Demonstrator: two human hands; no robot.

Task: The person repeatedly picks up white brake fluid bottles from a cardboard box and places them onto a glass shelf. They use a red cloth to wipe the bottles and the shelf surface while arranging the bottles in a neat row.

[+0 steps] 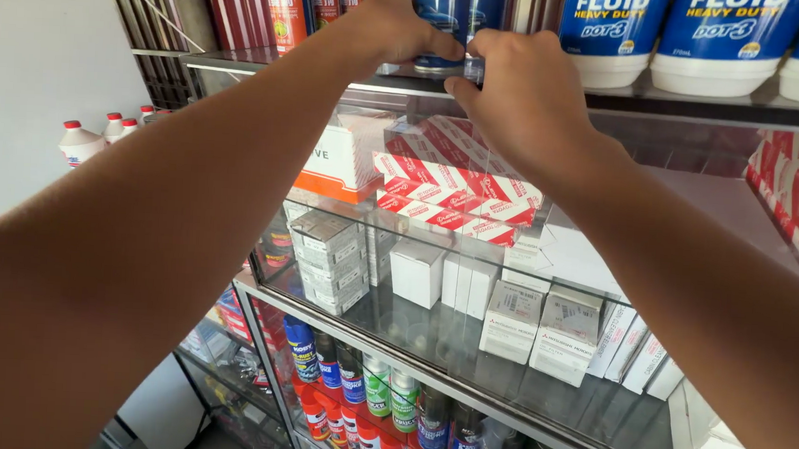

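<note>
We have both hands on the dark blue can (446, 26) at the top shelf's front edge (697, 111): left hand (387, 28) and right hand (525, 94) fingers clamped on its base. We'd better keep it upright.

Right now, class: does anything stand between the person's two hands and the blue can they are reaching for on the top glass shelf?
Nothing visible does. The left hand and the right hand already touch the blue can at its base on the top glass shelf. Red cans stand to one side and white bottles to the other, not in between.
</note>
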